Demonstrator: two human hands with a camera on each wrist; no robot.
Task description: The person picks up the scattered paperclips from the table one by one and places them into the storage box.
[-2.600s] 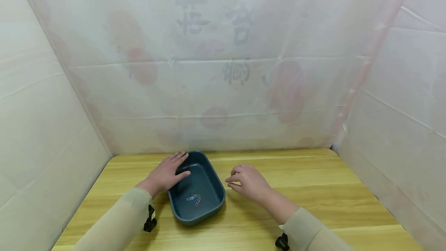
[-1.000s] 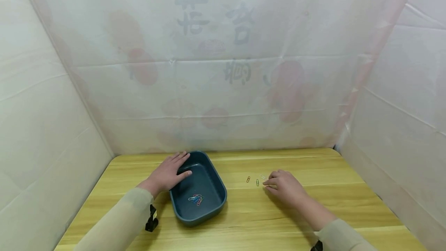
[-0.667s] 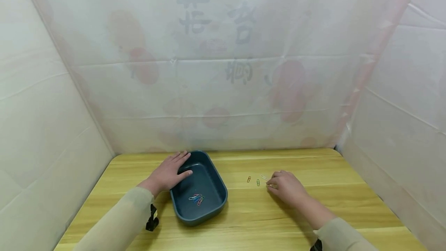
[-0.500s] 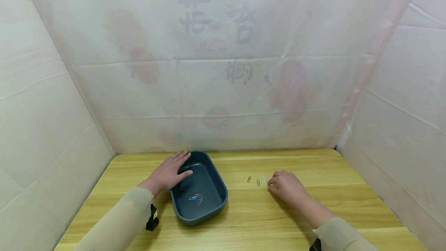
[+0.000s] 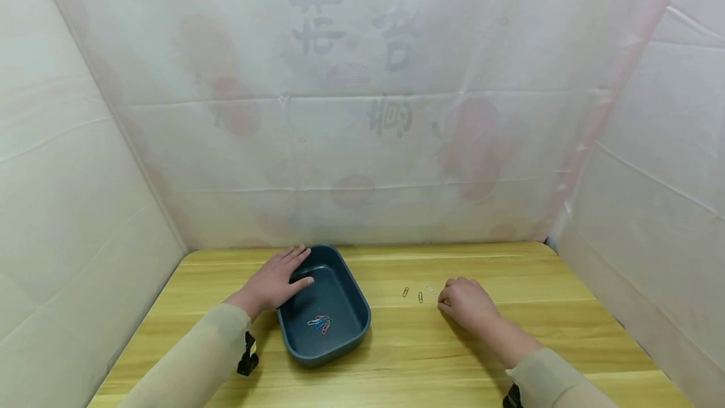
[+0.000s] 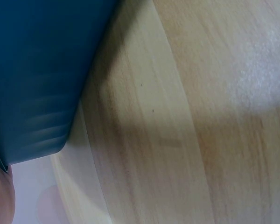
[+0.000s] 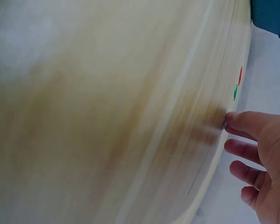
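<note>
A dark blue tray (image 5: 340,332) sits on the wooden table (image 5: 430,357) with several coloured paper clips (image 5: 319,322) lying inside. My left hand (image 5: 272,283) rests flat on its far left rim, fingers straight and the thumb over the inside. The left wrist view shows the tray's outer wall (image 6: 37,70). My right hand (image 5: 467,305) lies on the table right of the tray, fingers bent down. Its index fingertip (image 7: 231,119) touches the wood at a small dark speck. Just left of it lie an orange clip (image 5: 404,292), a green clip (image 5: 420,297) and a pale clip (image 5: 430,289).
White sheeting (image 5: 362,112) with faint printed characters closes the back and both sides of the table. In the right wrist view the red clip (image 7: 240,74), the green clip (image 7: 235,92) and a tray corner (image 7: 270,14) show beyond the fingers.
The right hand has moved from beside the tray out to the right, uncovering three loose clips, and over the last second has crept slightly further right. The left hand and tray have stayed put.
</note>
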